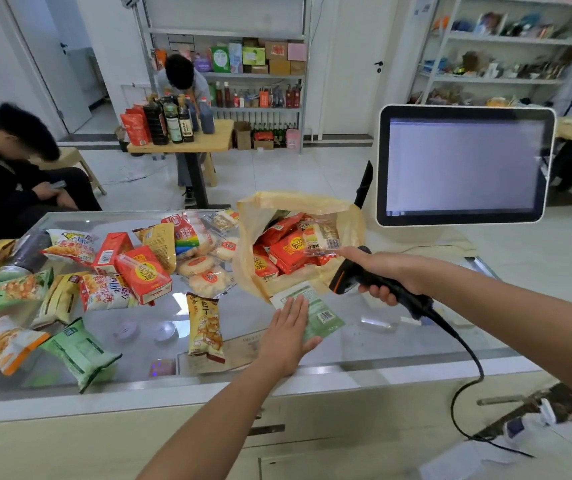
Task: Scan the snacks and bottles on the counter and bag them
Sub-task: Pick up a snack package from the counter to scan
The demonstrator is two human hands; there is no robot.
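Snacks (111, 271) litter a glass counter (364, 344) at a shop till.
From left: loose packets; the left hand (289, 336), fingers spread flat, presses a green packet (315, 311) beside an open yellow bag (298, 206) part-filled with red packs; the right hand (393, 270) grips a corded scanner (378, 280) below a monitor (464, 164).

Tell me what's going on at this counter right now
A person is checking out snacks at a glass counter. Their right hand grips a corded barcode scanner, while the left hand lies flat on a green snack packet beside a yellowish plastic bag. The bag already holds several red packets. Many more snacks lie loose on the counter to the left. The monitor shows a mostly blank screen.
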